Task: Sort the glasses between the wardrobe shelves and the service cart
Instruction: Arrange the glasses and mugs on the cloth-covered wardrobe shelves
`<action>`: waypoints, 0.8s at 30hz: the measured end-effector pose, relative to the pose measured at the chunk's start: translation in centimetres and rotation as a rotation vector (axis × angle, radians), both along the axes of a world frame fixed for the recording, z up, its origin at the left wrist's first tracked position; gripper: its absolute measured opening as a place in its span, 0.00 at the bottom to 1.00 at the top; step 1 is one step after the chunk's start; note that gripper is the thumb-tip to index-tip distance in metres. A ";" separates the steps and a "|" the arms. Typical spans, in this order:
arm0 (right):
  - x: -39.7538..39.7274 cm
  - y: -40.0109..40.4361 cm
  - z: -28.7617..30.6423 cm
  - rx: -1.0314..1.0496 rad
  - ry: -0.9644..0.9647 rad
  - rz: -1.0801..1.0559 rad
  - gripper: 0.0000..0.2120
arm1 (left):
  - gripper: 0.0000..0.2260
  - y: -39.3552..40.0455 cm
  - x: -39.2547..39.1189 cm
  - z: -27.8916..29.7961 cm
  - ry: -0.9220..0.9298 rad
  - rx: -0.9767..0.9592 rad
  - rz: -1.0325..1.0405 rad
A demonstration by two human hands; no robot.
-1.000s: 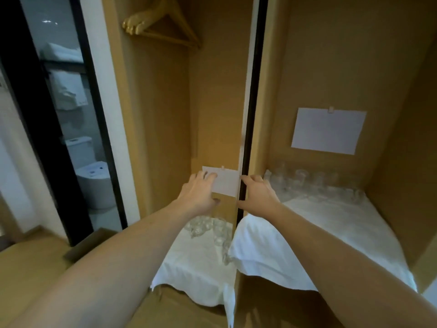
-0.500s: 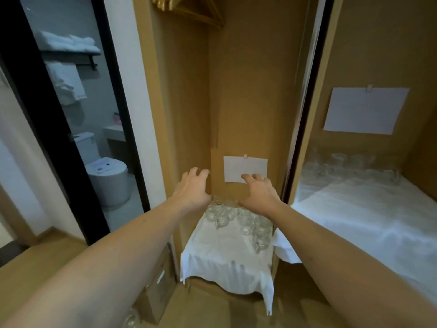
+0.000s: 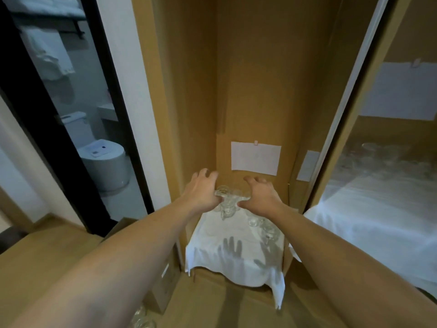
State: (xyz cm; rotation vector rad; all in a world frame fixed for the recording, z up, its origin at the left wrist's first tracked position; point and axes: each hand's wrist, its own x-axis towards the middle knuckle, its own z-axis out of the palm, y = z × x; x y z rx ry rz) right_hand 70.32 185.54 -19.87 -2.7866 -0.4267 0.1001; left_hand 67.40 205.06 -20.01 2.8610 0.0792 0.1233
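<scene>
- Standing open across the view, the wardrobe (image 3: 255,79) has a narrow left bay and a wider right bay.
- Its right shelf (image 3: 378,223), draped in white, carries blurred glasses (image 3: 364,157) at the back.
- Its left shelf (image 3: 220,254), under a white cloth, holds clear glasses (image 3: 228,204) at the back and right.
- White paper sheet (image 3: 255,158) hangs on the back wall.
- Left hand (image 3: 201,194) and right hand (image 3: 261,197) hover over the glasses, fingers spread, slightly curled, holding nothing.
</scene>
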 end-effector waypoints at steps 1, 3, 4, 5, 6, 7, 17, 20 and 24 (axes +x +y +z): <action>1.1 0.4 -0.3 0.007 0.007 0.000 0.42 | 0.38 0.3 1.1 -0.2 0.013 0.002 0.001; 3.3 1.0 -1.0 0.018 0.027 -0.008 0.42 | 0.38 0.9 3.5 -0.5 0.034 0.000 -0.002; 4.5 1.3 -1.3 0.020 0.040 -0.013 0.42 | 0.38 1.1 4.8 -0.7 0.039 -0.003 -0.003; 5.7 1.4 -1.6 0.019 0.053 -0.018 0.42 | 0.38 1.2 6.1 -0.9 0.040 -0.003 -0.003; 6.9 1.5 -1.9 0.017 0.066 -0.024 0.42 | 0.37 1.3 7.4 -1.2 0.042 0.002 -0.005; 8.1 1.5 -2.3 0.014 0.079 -0.030 0.42 | 0.37 1.4 8.6 -1.5 0.046 0.009 -0.010; 18.3 1.7 -7.2 0.013 0.178 -0.094 0.40 | 0.35 1.8 19.1 -6.1 0.148 -0.021 -0.051; 19.5 1.9 -9.0 0.012 0.229 -0.101 0.39 | 0.35 1.8 21.1 -8.0 0.203 -0.058 -0.077; 21.1 2.4 -11.1 -0.005 0.254 -0.139 0.39 | 0.34 1.6 24.0 -10.4 0.259 -0.099 -0.106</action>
